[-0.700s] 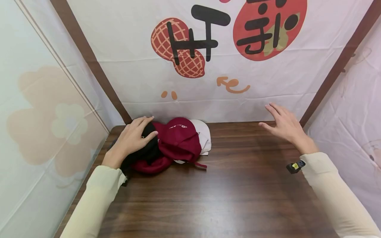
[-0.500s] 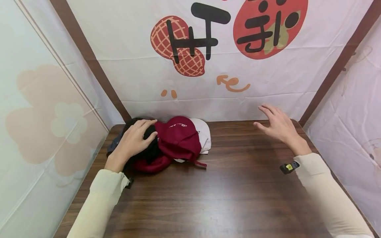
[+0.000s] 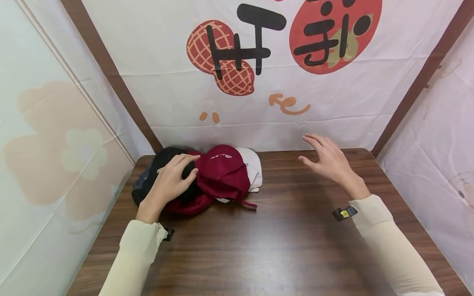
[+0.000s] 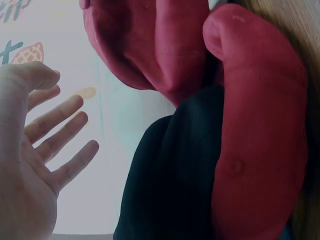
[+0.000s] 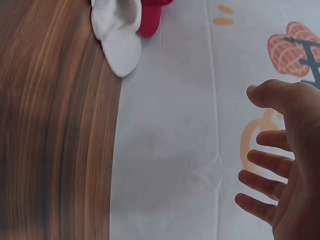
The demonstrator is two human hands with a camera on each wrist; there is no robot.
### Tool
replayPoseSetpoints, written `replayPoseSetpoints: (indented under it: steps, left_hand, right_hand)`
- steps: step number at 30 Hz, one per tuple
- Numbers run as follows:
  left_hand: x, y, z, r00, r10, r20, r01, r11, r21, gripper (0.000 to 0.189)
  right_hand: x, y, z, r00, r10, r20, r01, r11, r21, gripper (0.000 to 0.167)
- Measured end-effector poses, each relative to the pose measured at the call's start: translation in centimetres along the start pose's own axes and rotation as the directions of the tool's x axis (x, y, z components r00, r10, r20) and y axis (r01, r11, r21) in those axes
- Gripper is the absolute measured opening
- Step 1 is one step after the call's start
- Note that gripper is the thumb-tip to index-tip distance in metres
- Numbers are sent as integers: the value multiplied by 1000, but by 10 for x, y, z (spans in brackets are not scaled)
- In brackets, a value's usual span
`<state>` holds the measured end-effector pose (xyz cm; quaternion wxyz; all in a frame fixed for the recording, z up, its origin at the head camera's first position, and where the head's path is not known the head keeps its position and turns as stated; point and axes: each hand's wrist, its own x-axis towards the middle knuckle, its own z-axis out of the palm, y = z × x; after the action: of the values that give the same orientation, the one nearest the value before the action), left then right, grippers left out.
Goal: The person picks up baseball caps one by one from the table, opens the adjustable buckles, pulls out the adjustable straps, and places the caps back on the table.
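Note:
A pile of caps lies at the back left of the table. In it are a black cap point(image 3: 168, 158), a maroon cap point(image 3: 224, 174) with white lettering, a second maroon cap point(image 3: 190, 206) low in front, and a white cap point(image 3: 253, 166) on the right. My left hand point(image 3: 170, 181) hovers over the black cap with spread, relaxed fingers; the left wrist view shows a gap between that hand and the caps. Right of the pile, my right hand point(image 3: 329, 162) hangs above the table, fingers loosely extended, holding nothing.
The brown wooden table point(image 3: 252, 246) reaches back to a printed white curtain point(image 3: 266, 131). A side curtain point(image 3: 63, 164) stands at the left and another point(image 3: 437, 135) at the right. A dark blue item point(image 3: 142, 179) shows at the pile's left edge.
My right hand has moved left and slightly down toward the pile. The left hand has shifted slightly right and nearer me, uncovering more of the black cap. The caps stay put.

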<state>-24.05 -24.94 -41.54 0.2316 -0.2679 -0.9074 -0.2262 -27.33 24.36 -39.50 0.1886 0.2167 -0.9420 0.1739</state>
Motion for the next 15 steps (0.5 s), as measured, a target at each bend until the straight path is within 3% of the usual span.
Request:
replayPoseSetpoints:
  steps: [15]
  left_hand:
    - [-13, 12, 13, 996, -42, -73, 36, 996, -78, 39]
  right_hand:
    - [6, -47, 20, 994, -96, -43, 100, 991, 87, 68]
